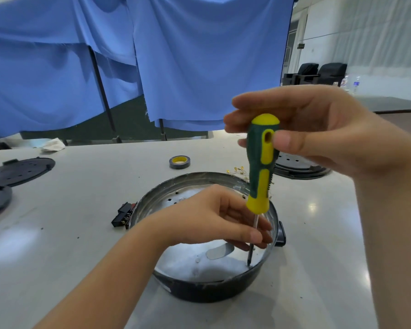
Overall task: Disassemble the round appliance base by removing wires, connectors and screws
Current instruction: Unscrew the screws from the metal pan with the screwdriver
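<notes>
Right hand (318,131) grips screwdriver (261,167) handle, upright, tip inside round appliance base (204,290) at near right. Left hand (214,217) pinches shaft.

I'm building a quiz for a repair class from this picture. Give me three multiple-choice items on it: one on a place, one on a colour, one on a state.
1. Where is the roll of tape?
A. on the table beyond the round base
B. inside the round base
C. in the left hand

2. What colours is the screwdriver handle?
A. red and black
B. green and yellow
C. plain blue

3. How is the screwdriver held?
A. lying flat on the table
B. upright, tip down in the base
C. tip pointing up

Answers:
1 A: the roll of tape lies on the table behind the round base.
2 B: the screwdriver handle shows both.
3 B: the right hand grips the handle, the left hand steadies the shaft.
</notes>
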The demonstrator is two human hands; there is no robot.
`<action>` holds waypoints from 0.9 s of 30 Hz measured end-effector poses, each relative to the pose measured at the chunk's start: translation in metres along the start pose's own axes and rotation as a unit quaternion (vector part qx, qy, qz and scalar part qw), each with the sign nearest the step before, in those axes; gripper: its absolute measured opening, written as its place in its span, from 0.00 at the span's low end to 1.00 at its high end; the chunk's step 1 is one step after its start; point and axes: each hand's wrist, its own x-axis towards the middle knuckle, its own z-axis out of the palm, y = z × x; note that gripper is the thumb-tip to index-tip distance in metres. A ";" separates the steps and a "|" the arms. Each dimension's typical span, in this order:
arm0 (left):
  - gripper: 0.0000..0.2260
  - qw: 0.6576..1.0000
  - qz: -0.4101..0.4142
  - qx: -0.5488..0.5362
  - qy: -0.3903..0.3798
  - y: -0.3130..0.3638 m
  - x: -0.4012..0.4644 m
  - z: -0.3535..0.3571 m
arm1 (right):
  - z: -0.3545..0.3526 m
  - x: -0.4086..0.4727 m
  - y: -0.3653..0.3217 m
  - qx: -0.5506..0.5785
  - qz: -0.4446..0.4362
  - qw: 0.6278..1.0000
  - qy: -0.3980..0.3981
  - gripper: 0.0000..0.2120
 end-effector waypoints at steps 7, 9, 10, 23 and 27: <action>0.05 0.996 0.012 0.065 0.058 0.001 0.001 0.003 | 0.006 0.007 0.001 -0.013 0.065 0.998 0.003 0.20; 0.04 0.994 0.013 0.077 0.072 0.001 0.002 0.004 | 0.009 0.009 -0.002 -0.112 0.072 0.989 0.061 0.16; 0.03 0.994 0.013 0.083 0.077 0.001 0.003 0.004 | 0.011 0.010 -0.003 -0.157 0.073 0.981 0.085 0.18; 0.07 0.988 0.027 0.111 0.105 -0.001 0.005 0.004 | 0.002 0.004 -0.001 -0.036 0.097 0.994 0.026 0.16; 0.08 0.986 0.028 0.122 0.114 -0.002 0.006 0.004 | 0.007 0.012 0.003 -0.230 0.079 0.963 0.118 0.15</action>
